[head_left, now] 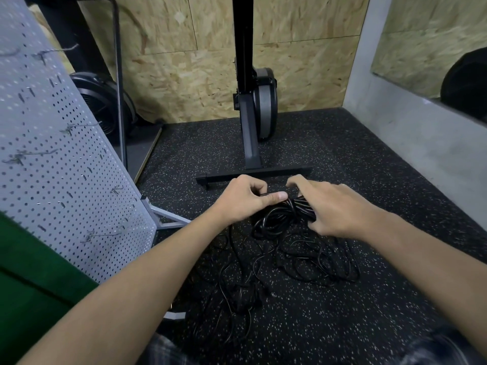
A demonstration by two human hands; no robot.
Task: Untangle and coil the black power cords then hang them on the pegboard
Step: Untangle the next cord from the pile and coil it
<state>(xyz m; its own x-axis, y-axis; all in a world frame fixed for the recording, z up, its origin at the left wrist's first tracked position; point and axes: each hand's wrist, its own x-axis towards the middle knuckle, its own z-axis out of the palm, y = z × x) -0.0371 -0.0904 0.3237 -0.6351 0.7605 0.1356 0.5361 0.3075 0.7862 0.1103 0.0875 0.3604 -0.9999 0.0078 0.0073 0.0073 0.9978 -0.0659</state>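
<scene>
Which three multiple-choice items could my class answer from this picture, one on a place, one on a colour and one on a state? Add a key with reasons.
1. Where does the pegboard stand relative to the cords on the floor?
A. to their left
B. to their right
C. flat beneath them

2. What colour are the cords?
A. white
B. orange
C. black

3. What is the left hand doing?
A. lying flat on the floor
B. pinching a cord
C. gripping a pegboard hook

Key:
1 A: the grey perforated panel fills the left side, while the pile lies mid-floor.
2 C: every strand is black against the speckled floor.
3 B: thumb and fingers close on one strand above the pile.
</scene>
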